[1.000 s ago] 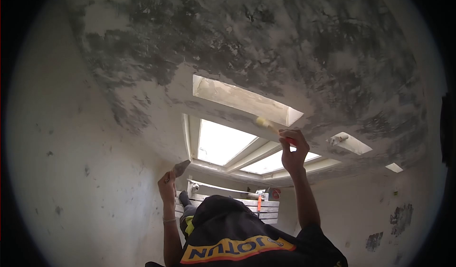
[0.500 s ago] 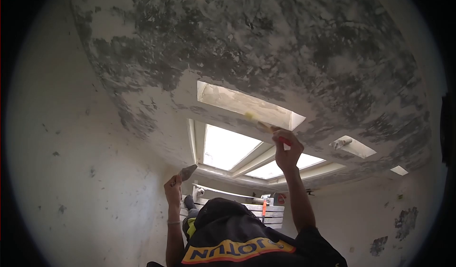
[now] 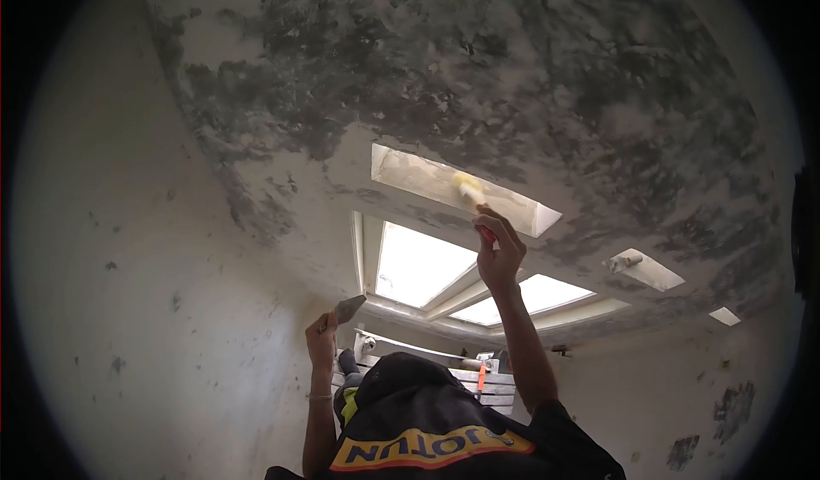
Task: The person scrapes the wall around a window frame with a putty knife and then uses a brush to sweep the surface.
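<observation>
My right hand is raised and closed around a paintbrush with pale yellowish bristles and some red at the grip. The bristles are at the lit face of a long recess in the mottled grey-and-white surface; whether they touch it is hard to tell. Lower on the left, my left hand is closed around the handle of a putty knife. Its grey blade points up and right, near the corner of the window frame.
Two bright windows lie below the recess. Farther right is a smaller recess with a pipe stub. White slats and an orange-handled tool show beyond my dark shirt. A pale wall rises at left.
My right hand has moved slightly up and left, and the brush bristles now lie against the view of the recess face. My left hand keeps the putty knife. The whole view has shifted slightly.
</observation>
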Action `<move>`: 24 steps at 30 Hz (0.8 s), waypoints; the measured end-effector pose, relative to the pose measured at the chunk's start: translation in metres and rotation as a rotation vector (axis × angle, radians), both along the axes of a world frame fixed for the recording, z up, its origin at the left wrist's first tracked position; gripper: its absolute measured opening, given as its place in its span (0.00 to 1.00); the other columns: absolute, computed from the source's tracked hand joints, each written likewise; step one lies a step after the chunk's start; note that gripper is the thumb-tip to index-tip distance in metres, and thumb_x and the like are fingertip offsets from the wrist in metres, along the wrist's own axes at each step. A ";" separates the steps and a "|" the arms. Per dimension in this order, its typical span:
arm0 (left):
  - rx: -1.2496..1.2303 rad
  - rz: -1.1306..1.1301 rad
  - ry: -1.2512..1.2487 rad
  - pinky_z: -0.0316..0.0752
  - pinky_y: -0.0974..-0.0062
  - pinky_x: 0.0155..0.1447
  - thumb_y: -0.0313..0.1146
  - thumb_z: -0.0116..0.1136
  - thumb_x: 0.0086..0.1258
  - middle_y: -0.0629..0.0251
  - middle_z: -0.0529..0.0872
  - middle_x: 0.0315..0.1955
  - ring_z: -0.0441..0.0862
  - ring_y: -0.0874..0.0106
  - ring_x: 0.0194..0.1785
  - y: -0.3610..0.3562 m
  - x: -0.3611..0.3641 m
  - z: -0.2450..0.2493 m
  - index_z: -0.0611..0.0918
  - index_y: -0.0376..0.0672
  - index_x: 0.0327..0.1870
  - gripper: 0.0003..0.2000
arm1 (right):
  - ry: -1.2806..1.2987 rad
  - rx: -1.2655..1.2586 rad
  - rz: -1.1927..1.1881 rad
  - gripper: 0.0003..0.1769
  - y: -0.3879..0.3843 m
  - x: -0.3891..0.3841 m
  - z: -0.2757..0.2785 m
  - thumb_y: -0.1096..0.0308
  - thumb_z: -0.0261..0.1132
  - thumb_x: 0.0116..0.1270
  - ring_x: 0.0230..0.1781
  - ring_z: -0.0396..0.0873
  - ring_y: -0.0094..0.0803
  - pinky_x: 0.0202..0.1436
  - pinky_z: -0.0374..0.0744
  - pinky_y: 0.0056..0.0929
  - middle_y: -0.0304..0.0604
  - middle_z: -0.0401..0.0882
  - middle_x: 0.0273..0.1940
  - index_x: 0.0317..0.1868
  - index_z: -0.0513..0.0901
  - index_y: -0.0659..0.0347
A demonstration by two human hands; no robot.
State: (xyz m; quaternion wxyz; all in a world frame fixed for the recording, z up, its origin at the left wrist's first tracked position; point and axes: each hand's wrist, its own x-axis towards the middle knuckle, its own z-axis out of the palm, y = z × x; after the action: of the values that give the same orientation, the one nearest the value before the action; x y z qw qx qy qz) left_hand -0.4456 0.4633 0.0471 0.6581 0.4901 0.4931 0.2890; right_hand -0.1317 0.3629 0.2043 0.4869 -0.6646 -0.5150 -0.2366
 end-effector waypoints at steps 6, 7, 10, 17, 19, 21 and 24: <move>-0.044 0.080 -0.059 0.48 0.82 0.21 0.36 0.58 0.76 0.85 0.62 0.16 0.55 0.90 0.18 0.001 -0.004 0.004 0.85 0.38 0.33 0.12 | 0.253 -0.075 0.183 0.07 0.001 -0.014 -0.005 0.79 0.64 0.63 0.33 0.87 0.33 0.37 0.83 0.25 0.45 0.88 0.40 0.39 0.84 0.59; -0.051 0.083 -0.049 0.48 0.82 0.21 0.36 0.58 0.75 0.85 0.63 0.16 0.55 0.90 0.19 0.000 -0.005 0.006 0.85 0.38 0.33 0.12 | 0.252 -0.078 0.187 0.07 0.007 -0.011 0.001 0.79 0.64 0.63 0.33 0.87 0.33 0.37 0.83 0.25 0.45 0.88 0.40 0.39 0.84 0.59; -0.025 0.092 -0.005 0.49 0.81 0.22 0.36 0.59 0.75 0.84 0.63 0.17 0.56 0.89 0.20 -0.001 -0.009 -0.009 0.85 0.37 0.33 0.12 | 0.130 0.020 -0.017 0.05 0.025 -0.003 0.009 0.78 0.63 0.64 0.39 0.87 0.35 0.41 0.83 0.25 0.47 0.87 0.41 0.39 0.84 0.61; 0.037 0.081 -0.035 0.49 0.81 0.24 0.37 0.58 0.75 0.83 0.64 0.18 0.57 0.89 0.21 0.003 -0.012 -0.010 0.82 0.37 0.29 0.15 | 0.185 -0.022 0.191 0.06 0.043 -0.025 0.006 0.79 0.63 0.65 0.42 0.87 0.35 0.43 0.83 0.29 0.46 0.87 0.44 0.39 0.85 0.62; 0.033 0.090 -0.061 0.49 0.81 0.24 0.37 0.58 0.75 0.83 0.64 0.18 0.56 0.89 0.21 0.001 -0.016 -0.007 0.82 0.37 0.28 0.15 | 0.093 0.031 0.145 0.06 0.058 -0.016 -0.004 0.78 0.63 0.65 0.43 0.87 0.36 0.45 0.83 0.29 0.45 0.87 0.46 0.39 0.86 0.61; 0.037 0.100 -0.098 0.48 0.81 0.24 0.37 0.58 0.75 0.84 0.64 0.18 0.56 0.89 0.22 0.003 -0.016 -0.004 0.81 0.37 0.27 0.15 | 0.194 -0.044 0.190 0.05 0.068 -0.011 -0.012 0.77 0.64 0.66 0.43 0.87 0.36 0.46 0.83 0.29 0.45 0.87 0.46 0.39 0.86 0.61; 0.006 0.143 -0.042 0.47 0.81 0.24 0.36 0.57 0.75 0.85 0.63 0.17 0.55 0.89 0.22 0.004 -0.018 -0.005 0.81 0.38 0.27 0.15 | 0.172 -0.043 0.276 0.07 0.067 -0.018 -0.006 0.79 0.61 0.66 0.42 0.88 0.34 0.47 0.83 0.28 0.46 0.87 0.45 0.39 0.86 0.61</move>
State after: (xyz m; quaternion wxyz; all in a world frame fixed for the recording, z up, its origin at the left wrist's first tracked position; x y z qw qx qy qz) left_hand -0.4631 0.4671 0.0422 0.6445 0.4495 0.5121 0.3468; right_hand -0.1495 0.4295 0.1984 0.5428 -0.6157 -0.5627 -0.0986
